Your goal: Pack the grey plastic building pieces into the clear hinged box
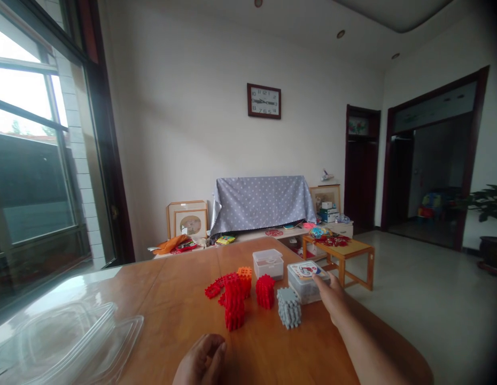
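Note:
My right hand (pixel 332 295) is at the right side of a clear plastic box (pixel 307 289), its thumb on the picture-labelled lid and its other fingers partly hidden behind the side. Just left of that box stands a stack of grey interlocking plastic pieces (pixel 289 308). My left hand (pixel 202 359) rests near the table's front with loosely curled fingers and nothing visible in it. Beyond it rises a tall stack of red interlocking pieces (pixel 234 305), beside orange pieces (pixel 245 278) and flat red pieces (pixel 214 288). A shorter red stack (pixel 265 292) stands between the tall red and grey ones.
An uncovered clear container (pixel 268 266) stands behind the stacks on the wooden table (pixel 164 310). Clear plastic trays or lids (pixel 72 342) lie at the left. Past the right table edge is a low wooden stool-like table (pixel 356 248) bearing red items. Windows line the left.

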### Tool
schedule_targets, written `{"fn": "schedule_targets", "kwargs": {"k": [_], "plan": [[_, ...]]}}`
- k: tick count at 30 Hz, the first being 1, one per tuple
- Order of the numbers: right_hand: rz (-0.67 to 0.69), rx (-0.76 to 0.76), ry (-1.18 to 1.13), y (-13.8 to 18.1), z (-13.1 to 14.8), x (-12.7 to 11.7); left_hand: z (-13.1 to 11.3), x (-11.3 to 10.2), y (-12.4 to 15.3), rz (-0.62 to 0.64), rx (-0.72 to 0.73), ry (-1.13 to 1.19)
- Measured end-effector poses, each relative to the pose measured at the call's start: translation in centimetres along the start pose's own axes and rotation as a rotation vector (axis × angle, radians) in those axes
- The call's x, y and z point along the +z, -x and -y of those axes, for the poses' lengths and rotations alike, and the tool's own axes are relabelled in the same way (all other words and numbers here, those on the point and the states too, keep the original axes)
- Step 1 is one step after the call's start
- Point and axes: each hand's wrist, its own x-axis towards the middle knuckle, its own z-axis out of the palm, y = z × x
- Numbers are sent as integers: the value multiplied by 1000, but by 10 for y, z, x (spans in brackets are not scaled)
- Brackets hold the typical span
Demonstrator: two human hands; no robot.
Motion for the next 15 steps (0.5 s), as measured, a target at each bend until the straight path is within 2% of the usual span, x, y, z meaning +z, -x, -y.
{"fn": "schedule_targets", "kwargs": {"k": [15], "plan": [[13, -51, -63, 13, 6, 0, -12, -4, 6, -18, -21, 17]]}}
